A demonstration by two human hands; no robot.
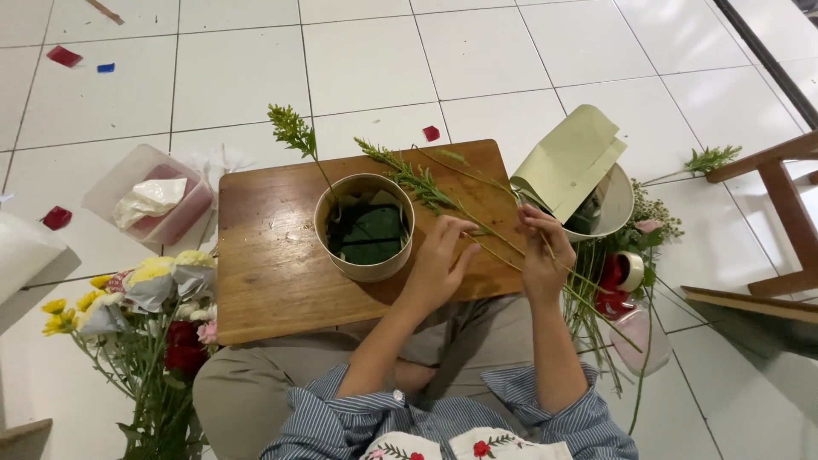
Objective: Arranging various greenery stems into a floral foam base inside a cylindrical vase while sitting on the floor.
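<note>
Left hand (445, 255) pinches green stem (426, 189) | right hand (541, 247) pinches its lower end, seemingly | stem over bench (264, 273), slanting toward pot (365, 228) | steadied both ends.

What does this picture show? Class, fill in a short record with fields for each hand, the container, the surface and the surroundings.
Left hand: touching a green leafy stem
Right hand: pinching thin stems
Container: round tin with green foam, one sprig standing in it
Surface: wooden board
Surroundings: flower bunch at left, white tiled floor
</note>
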